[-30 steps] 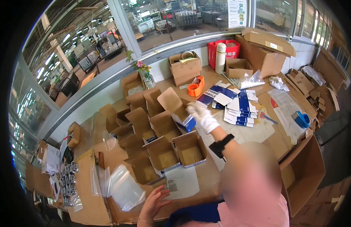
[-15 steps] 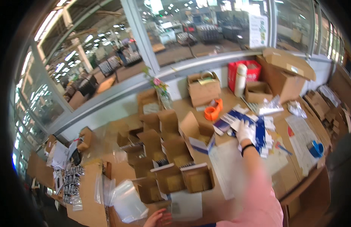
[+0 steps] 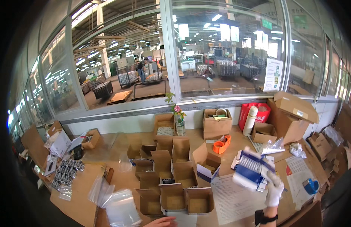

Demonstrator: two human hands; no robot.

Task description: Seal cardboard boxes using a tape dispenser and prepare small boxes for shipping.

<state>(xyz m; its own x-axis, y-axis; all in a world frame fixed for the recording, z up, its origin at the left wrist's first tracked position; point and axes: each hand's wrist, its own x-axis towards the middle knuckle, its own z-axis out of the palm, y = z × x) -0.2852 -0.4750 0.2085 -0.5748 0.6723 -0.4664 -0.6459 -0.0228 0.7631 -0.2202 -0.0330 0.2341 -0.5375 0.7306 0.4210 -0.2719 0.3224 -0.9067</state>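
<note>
My right hand (image 3: 274, 191), in a white glove with a black band at the wrist, is closed on the edge of a blue-and-white flat carton (image 3: 248, 172) at the right of the table. The carton is smeared by motion, and several similar pieces lie by it, so I cannot tell how many are gripped. At the lower edge my bare left hand (image 3: 162, 221) shows only in part, fingers stretched out and holding nothing. Just beyond it stand several open cardboard boxes (image 3: 172, 196) in rows, flaps up. Another open box (image 3: 206, 166) stands between them and the cartons.
Clear plastic bags (image 3: 122, 208) lie left of the boxes, near bagged metal parts (image 3: 67, 172). An orange tape dispenser (image 3: 221, 144), a white flask (image 3: 250, 121) and a flower vase (image 3: 180, 126) stand toward the window. Blue tape (image 3: 311, 186) and printed sheets (image 3: 234, 198) lie at right.
My right hand has drawn back toward me and right, now gripping a carton from the pile it was reaching onto. My left hand stays low. The view has tilted up.
</note>
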